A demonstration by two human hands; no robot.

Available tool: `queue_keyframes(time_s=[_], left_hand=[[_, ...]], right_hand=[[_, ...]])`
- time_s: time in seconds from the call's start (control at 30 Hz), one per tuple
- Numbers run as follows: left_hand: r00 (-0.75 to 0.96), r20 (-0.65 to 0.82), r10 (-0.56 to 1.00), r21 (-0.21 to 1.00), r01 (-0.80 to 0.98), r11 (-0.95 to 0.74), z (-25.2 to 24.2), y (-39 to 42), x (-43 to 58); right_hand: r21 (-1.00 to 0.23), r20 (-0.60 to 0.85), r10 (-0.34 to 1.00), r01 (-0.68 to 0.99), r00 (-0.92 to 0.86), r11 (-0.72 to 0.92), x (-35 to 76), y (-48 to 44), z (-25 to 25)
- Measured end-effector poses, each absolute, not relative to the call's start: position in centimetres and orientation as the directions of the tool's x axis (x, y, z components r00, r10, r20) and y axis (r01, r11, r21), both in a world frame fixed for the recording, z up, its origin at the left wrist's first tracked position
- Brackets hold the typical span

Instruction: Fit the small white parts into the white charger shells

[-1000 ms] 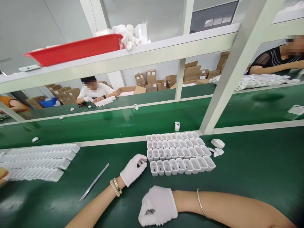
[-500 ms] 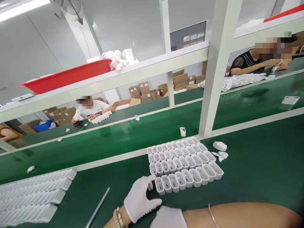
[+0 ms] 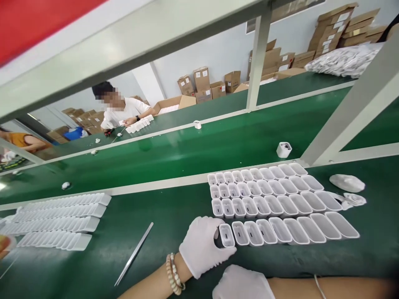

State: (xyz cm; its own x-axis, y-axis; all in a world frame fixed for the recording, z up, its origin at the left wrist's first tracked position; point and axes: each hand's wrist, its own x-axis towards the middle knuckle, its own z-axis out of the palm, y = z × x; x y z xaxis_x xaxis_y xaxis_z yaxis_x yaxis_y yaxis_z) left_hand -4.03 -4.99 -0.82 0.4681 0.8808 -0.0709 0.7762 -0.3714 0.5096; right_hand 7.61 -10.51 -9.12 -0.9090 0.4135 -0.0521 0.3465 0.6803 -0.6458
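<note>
My left hand, in a white glove with a beaded bracelet at the wrist, has thumb and fingers around a small white open-topped plastic case. That case stands upright at the left end of the front row, a small gap from the neighbouring case. Near the bottom edge my right hand, also gloved, is closed with its fingers curled under; whatever they may hold is hidden. Several rows of similar open cases stand just beyond my hands, many with a dark slot inside.
Tweezers lie left of my hands. More rows of white cases stand farther left. A white lump and crumpled white pieces lie right. A green belt carries a white case; a co-worker sits beyond.
The view has tilted down and come closer. My left hand has closed around the leftmost front-row case, which now stands slightly apart from its row. My right hand shows more of itself.
</note>
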Motion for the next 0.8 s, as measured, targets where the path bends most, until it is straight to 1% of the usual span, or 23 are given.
queue_keyframes(time_s=[0.07, 0.17, 0.23, 0.3, 0.37, 0.4, 0.43, 0.47, 0.53, 0.6, 0.67, 0.8], left_hand=[[0.499, -0.070, 0.864, 0.533, 0.751, -0.390, -0.6, -4.9, -4.3], [0.530, -0.041, 0.847, 0.586, 0.699, -0.409, -0.2, -5.0, -5.1], [0.557, 0.036, 0.830, 0.619, 0.639, -0.456, -0.1, -5.3, -5.9], [0.550, 0.160, 0.819, 0.630, 0.582, -0.514, -0.2, -5.9, -6.6], [0.501, 0.265, 0.824, 0.612, 0.573, -0.546, -0.5, -6.4, -7.0], [0.487, 0.278, 0.828, 0.596, 0.589, -0.546, -0.6, -6.5, -7.0], [0.488, 0.256, 0.834, 0.575, 0.617, -0.537, -0.6, -6.5, -6.9], [0.508, 0.201, 0.838, 0.549, 0.650, -0.526, -0.7, -6.4, -6.7], [0.561, 0.045, 0.827, 0.489, 0.710, -0.508, -0.6, -5.9, -6.0], [0.595, -0.064, 0.801, 0.450, 0.733, -0.509, -0.4, -5.1, -5.4], [0.617, -0.098, 0.781, 0.442, 0.730, -0.522, -0.3, -4.6, -5.1], [0.641, -0.084, 0.763, 0.417, 0.718, -0.557, -0.4, -4.7, -5.3]], right_hand=[[-0.602, -0.061, 0.350, 0.314, -0.935, 0.734, 8.0, -10.3, -8.2], [-0.541, -0.155, 0.284, 0.322, -0.946, 0.777, 7.9, -10.1, -6.8], [-0.537, -0.189, 0.264, 0.324, -0.946, 0.778, 7.8, -10.1, -6.2], [-0.550, -0.176, 0.232, 0.291, -0.957, 0.783, 7.8, -10.2, -6.1], [-0.566, -0.171, 0.223, 0.281, -0.960, 0.775, 8.0, -10.1, -6.1], [-0.573, -0.182, 0.227, 0.291, -0.957, 0.766, 8.2, -10.0, -6.0], [-0.584, -0.193, 0.224, 0.295, -0.955, 0.756, 8.3, -9.8, -5.7], [-0.603, -0.194, 0.210, 0.286, -0.958, 0.745, 8.5, -9.5, -5.4], [-0.656, -0.179, 0.168, 0.245, -0.969, 0.714, 8.8, -9.0, -4.4], [-0.698, -0.166, 0.142, 0.218, -0.976, 0.682, 9.0, -8.5, -3.2], [-0.698, -0.176, 0.139, 0.223, -0.974, 0.680, 9.0, -8.4, -2.3], [-0.639, -0.255, 0.143, 0.277, -0.956, 0.717, 8.8, -8.6, -1.8]])
